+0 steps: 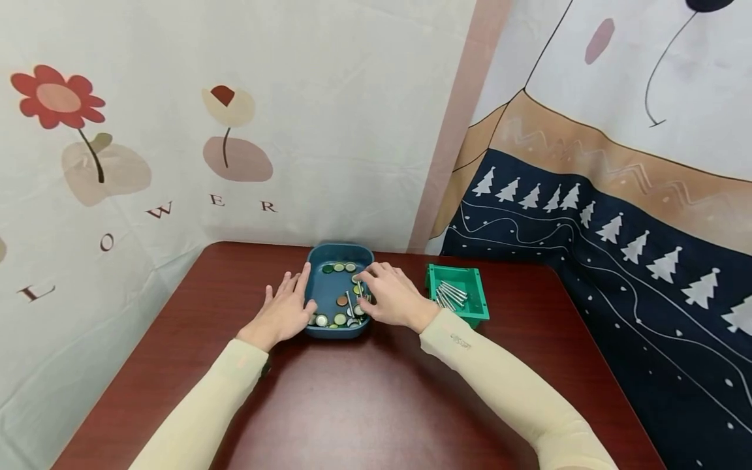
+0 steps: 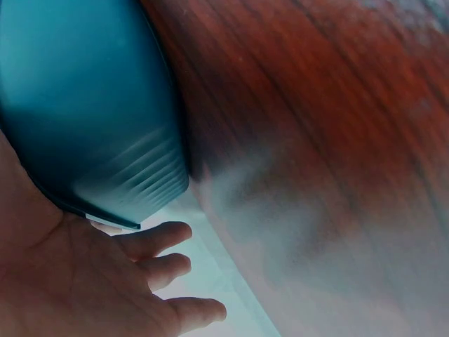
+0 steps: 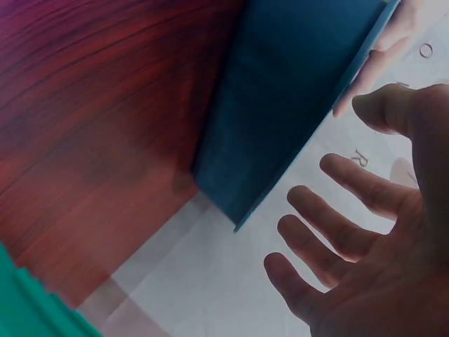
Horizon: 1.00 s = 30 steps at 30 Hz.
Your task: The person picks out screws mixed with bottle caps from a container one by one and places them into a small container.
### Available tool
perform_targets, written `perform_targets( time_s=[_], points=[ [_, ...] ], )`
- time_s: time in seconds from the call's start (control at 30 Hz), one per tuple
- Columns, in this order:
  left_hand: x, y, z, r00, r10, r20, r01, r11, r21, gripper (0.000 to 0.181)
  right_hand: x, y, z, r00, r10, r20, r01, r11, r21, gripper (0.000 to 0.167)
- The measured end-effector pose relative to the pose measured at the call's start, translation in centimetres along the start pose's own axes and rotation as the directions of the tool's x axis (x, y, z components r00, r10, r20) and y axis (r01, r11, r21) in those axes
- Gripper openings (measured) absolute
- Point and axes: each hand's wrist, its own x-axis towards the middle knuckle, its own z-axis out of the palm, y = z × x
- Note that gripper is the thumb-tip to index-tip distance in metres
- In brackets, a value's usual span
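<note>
A blue bin [image 1: 320,287] holds several round discs [image 1: 340,319] in green, yellow, white and brown, along with slim silver metal rods [image 1: 349,303]. My left hand [image 1: 284,316] lies at its left rim, fingers outstretched and thumb over the edge. In the left wrist view, that hand [image 2: 84,281] touches the bin wall [image 2: 91,105]. Above the bin's right side is my right hand [image 1: 393,294], fingertips close to a silver rod. In the right wrist view, the right hand [image 3: 372,253] has its thumb and fingers spread apart, with nothing visible between them.
A green box [image 1: 478,294] with several silver metal rods [image 1: 452,294] stands right of the bin, beside my right wrist. Both containers sit near the back edge of the dark red table [image 1: 352,405]. Printed cloth [image 1: 352,130] hangs behind it.
</note>
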Motion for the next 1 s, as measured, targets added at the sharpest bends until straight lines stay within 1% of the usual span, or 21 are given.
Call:
perform_targets(
  time_s=[0.13, 0.23, 0.4, 0.57, 0.83, 0.9, 1.0],
  points=[
    [-0.2, -0.1, 0.2, 1.0, -0.005, 0.005, 0.005, 1.0, 0.001, 0.091, 0.7, -0.9, 0.5, 0.998, -0.003, 0.063, 0.005, 0.999, -0.038, 0.049],
    [-0.1, 0.0, 0.3, 1.0, -0.009, 0.004, 0.009, 1.0, 0.008, 0.091, 1.3, -1.4, 0.8, 0.993, 0.006, 0.12, 0.002, 0.997, -0.071, 0.05],
    [0.3, 0.4, 0.1, 1.0, -0.004, 0.008, 0.004, 1.0, 0.007, 0.091, 2.3, -2.0, 1.0, 0.975, 0.045, 0.218, -0.015, 0.99, -0.139, 0.051],
    [0.5, 0.5, 0.0, 1.0, -0.001, 0.005, 0.001, 1.0, 0.011, 0.091, 3.6, -2.7, 1.1, 0.96, 0.081, 0.269, -0.029, 0.981, -0.193, 0.049],
    [0.0, 0.1, 0.1, 1.0, -0.013, 0.018, 0.012, 1.0, 0.011, 0.091, 5.2, -4.0, 1.7, 0.934, 0.074, 0.348, -0.011, 0.983, -0.181, 0.03],
    [-0.1, 0.1, 0.1, 1.0, -0.011, 0.017, 0.011, 1.0, 0.008, 0.091, 5.6, -4.2, 1.8, 0.93, 0.076, 0.361, -0.011, 0.984, -0.179, 0.021],
    [-0.2, 0.0, 0.0, 1.0, -0.008, 0.012, 0.008, 1.0, 0.001, 0.09, 6.1, -4.6, 1.9, 0.919, 0.076, 0.386, -0.02, 0.989, -0.146, 0.011]
  ],
)
